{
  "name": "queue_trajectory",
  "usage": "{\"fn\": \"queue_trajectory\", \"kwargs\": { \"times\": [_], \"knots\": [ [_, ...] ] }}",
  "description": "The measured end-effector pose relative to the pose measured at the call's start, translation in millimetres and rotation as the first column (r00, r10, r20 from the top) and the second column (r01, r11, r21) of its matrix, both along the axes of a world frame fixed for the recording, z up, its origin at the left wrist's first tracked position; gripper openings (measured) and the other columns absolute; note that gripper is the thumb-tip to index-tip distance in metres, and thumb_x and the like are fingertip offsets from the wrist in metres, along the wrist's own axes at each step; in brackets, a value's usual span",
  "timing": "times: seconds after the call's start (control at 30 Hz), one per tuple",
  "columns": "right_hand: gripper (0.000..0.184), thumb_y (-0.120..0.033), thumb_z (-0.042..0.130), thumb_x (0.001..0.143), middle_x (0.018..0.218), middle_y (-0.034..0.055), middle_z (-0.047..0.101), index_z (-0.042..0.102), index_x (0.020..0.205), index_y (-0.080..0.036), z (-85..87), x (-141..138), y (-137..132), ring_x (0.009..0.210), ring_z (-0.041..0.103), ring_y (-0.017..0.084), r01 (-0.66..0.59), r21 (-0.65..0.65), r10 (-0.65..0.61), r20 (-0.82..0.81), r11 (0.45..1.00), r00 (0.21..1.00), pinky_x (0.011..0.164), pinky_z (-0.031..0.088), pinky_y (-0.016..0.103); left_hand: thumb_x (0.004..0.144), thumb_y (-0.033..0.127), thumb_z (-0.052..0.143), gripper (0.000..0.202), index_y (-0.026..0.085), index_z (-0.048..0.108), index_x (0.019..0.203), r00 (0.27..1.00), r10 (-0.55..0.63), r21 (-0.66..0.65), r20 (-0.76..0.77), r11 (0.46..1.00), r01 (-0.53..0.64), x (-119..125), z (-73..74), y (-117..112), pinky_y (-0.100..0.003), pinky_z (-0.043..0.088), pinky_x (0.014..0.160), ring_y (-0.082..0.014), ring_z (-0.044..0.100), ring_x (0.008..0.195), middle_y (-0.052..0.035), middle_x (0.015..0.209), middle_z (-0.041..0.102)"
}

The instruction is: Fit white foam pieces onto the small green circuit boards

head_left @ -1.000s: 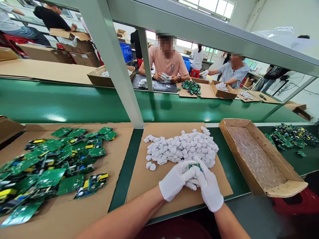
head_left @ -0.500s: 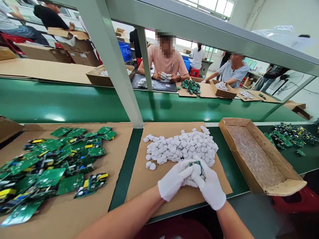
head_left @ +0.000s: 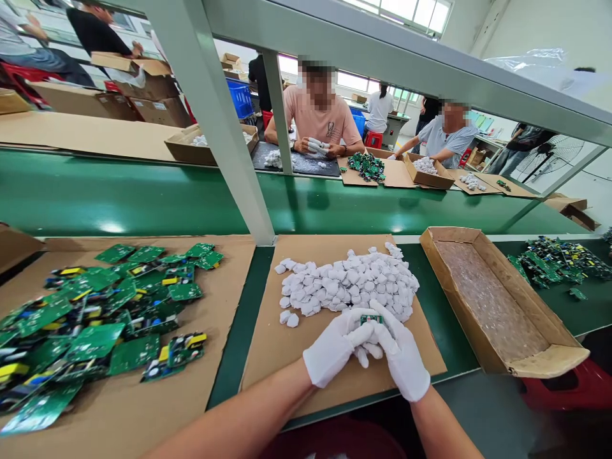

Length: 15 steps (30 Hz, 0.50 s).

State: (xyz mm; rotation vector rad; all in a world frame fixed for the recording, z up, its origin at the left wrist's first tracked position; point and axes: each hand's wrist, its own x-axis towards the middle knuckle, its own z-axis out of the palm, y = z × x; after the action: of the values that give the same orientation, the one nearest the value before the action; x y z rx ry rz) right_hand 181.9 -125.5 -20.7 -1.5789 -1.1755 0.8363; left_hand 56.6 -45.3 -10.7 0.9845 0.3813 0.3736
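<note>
Both my hands wear white gloves and meet over the front of a cardboard sheet (head_left: 268, 344). My left hand (head_left: 337, 341) and my right hand (head_left: 399, 350) are closed around one small green circuit board (head_left: 371, 318). Only the board's top edge shows; fingers cover the rest. Just beyond the hands lies a heap of small white rounded pieces (head_left: 349, 280), which look soft or putty-like. To the left, many green circuit boards (head_left: 95, 341) with yellow and blue components are piled on another cardboard sheet (head_left: 191, 382).
At right stands a long cardboard tray (head_left: 492, 299) lined with clear plastic. More circuit boards (head_left: 559, 258) lie beyond it. A grey metal post (head_left: 229, 121) rises behind the sheets, before a green conveyor belt (head_left: 143, 191). Two co-workers sit across the belt.
The board has shifted slightly left between my hands and shows less of itself. My fingers have changed position around it; the white disc seen on it earlier is now out of sight.
</note>
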Motion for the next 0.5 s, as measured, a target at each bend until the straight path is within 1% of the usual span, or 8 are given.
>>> {"fn": "queue_trajectory", "kwargs": {
  "times": [0.1, 0.17, 0.23, 0.3, 0.37, 0.43, 0.5],
  "knots": [
    [0.045, -0.043, 0.044, 0.09, 0.117, 0.0048, 0.063, 0.05, 0.13, -0.022, 0.7, 1, 1, 0.114, 0.054, 0.023, 0.025, 0.006, -0.025, 0.012, 1.0, 1.0, 0.096, 0.044, 0.035, 0.082, 0.045, 0.052, 0.037, 0.015, 0.057, 0.103, 0.999, -0.005, -0.03, 0.035, 1.0, 0.006, 0, 1.2, 1, -0.018, 0.044, 0.045, -0.0138, 0.06, 0.063, -0.0065, 0.074, 0.063],
    [0.044, -0.044, 0.042, 0.091, 0.121, 0.0047, 0.061, 0.051, 0.128, -0.023, 1.9, 2, 1, 0.114, 0.053, 0.024, 0.005, 0.03, -0.004, -0.026, 1.0, 1.0, 0.097, 0.044, 0.037, 0.082, 0.042, 0.053, 0.033, 0.013, 0.059, 0.097, 0.999, -0.025, 0.014, 0.032, 1.0, 0.025, 1, 4.0, 2, -0.016, 0.042, 0.044, -0.0124, 0.059, 0.062, -0.0067, 0.075, 0.062],
    [0.044, -0.045, 0.044, 0.089, 0.123, 0.0047, 0.06, 0.053, 0.127, -0.023, 3.3, 3, 0, 0.115, 0.053, 0.024, 0.013, 0.032, -0.012, -0.05, 0.999, 0.999, 0.097, 0.043, 0.037, 0.082, 0.039, 0.054, 0.03, 0.013, 0.06, 0.095, 0.999, -0.039, 0.064, 0.012, 0.997, 0.039, 1, 7.0, 2, -0.016, 0.041, 0.044, -0.0115, 0.058, 0.063, -0.0066, 0.077, 0.061],
    [0.043, -0.045, 0.048, 0.087, 0.119, 0.0049, 0.062, 0.057, 0.123, -0.022, 4.9, 2, 0, 0.112, 0.054, 0.024, 0.041, -0.003, -0.041, -0.048, 0.999, 0.998, 0.095, 0.045, 0.036, 0.081, 0.04, 0.054, 0.031, 0.013, 0.058, 0.097, 0.999, -0.035, 0.087, -0.002, 0.996, 0.035, 1, 9.1, 2, -0.015, 0.039, 0.043, -0.0109, 0.057, 0.061, -0.0054, 0.075, 0.06],
    [0.043, -0.046, 0.048, 0.087, 0.115, 0.0052, 0.065, 0.059, 0.12, -0.021, 6.7, 1, 0, 0.106, 0.058, 0.024, 0.048, -0.04, -0.05, -0.057, 0.998, 0.997, 0.09, 0.048, 0.035, 0.08, 0.039, 0.055, 0.03, 0.013, 0.057, 0.095, 1.0, -0.021, 0.12, -0.017, 0.993, 0.023, 1, 10.1, 1, -0.015, 0.037, 0.041, -0.0097, 0.055, 0.058, -0.0041, 0.073, 0.058],
    [0.043, -0.047, 0.047, 0.087, 0.114, 0.0052, 0.065, 0.06, 0.119, -0.02, 7.8, 1, 0, 0.104, 0.059, 0.024, 0.039, -0.049, -0.042, -0.065, 0.998, 0.997, 0.088, 0.049, 0.033, 0.08, 0.039, 0.056, 0.029, 0.013, 0.057, 0.092, 1.0, -0.004, 0.146, -0.018, 0.989, 0.007, 0, 11.0, 0, -0.015, 0.035, 0.041, -0.0088, 0.053, 0.057, -0.0032, 0.072, 0.057],
    [0.043, -0.046, 0.048, 0.087, 0.115, 0.0045, 0.065, 0.059, 0.12, -0.021, 7.6, 2, 0, 0.105, 0.059, 0.023, 0.046, -0.036, -0.047, -0.034, 0.998, 0.998, 0.09, 0.048, 0.032, 0.08, 0.04, 0.056, 0.03, 0.013, 0.056, 0.093, 1.0, -0.006, 0.154, -0.002, 0.988, 0.006, 0, 12.6, -1, -0.015, 0.036, 0.042, -0.0091, 0.053, 0.058, -0.003, 0.072, 0.057]
  ]
}}
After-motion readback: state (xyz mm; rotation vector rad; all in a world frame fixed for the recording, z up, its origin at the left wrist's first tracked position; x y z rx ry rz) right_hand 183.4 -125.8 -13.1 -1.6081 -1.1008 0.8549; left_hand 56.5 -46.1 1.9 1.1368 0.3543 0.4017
